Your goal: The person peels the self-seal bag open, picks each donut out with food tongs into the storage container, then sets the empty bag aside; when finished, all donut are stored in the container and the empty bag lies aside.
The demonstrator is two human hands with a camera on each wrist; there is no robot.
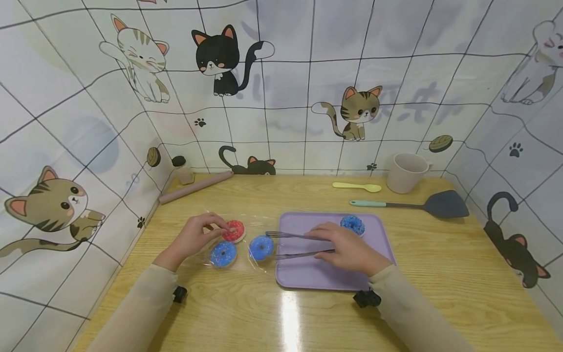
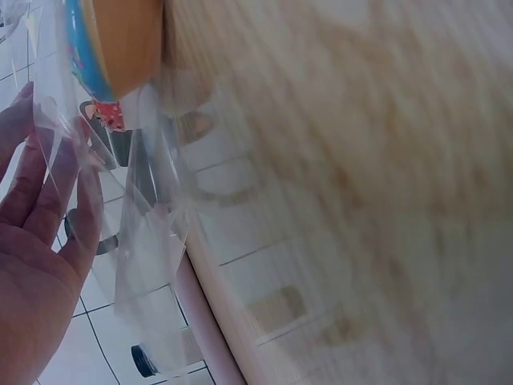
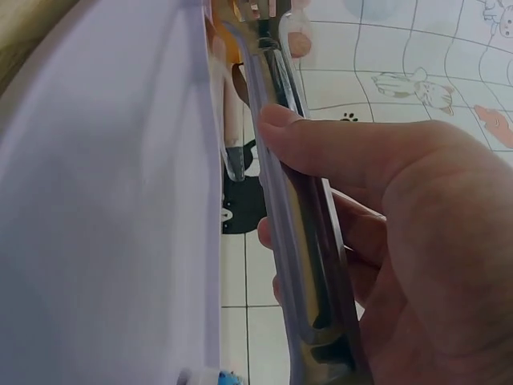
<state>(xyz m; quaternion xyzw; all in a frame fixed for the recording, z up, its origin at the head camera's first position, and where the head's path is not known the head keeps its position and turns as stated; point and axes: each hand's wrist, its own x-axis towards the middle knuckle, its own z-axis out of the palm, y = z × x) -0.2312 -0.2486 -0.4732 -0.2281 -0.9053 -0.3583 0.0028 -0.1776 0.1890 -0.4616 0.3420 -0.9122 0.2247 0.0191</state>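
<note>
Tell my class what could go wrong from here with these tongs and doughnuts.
Loose clear wrapping by the left grip might tangle and drag the red doughnut.

The tongs in the right grip stand open at the middle blue doughnut; squeezing off-centre could let it slip.

The raised edge of the purple tray may catch a doughnut carried low.

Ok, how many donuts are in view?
4: a red donut by the left hand, a blue donut nearer the person, another blue donut left of the purple tray, and a dark-blue donut on it. None seems hidden.
</note>
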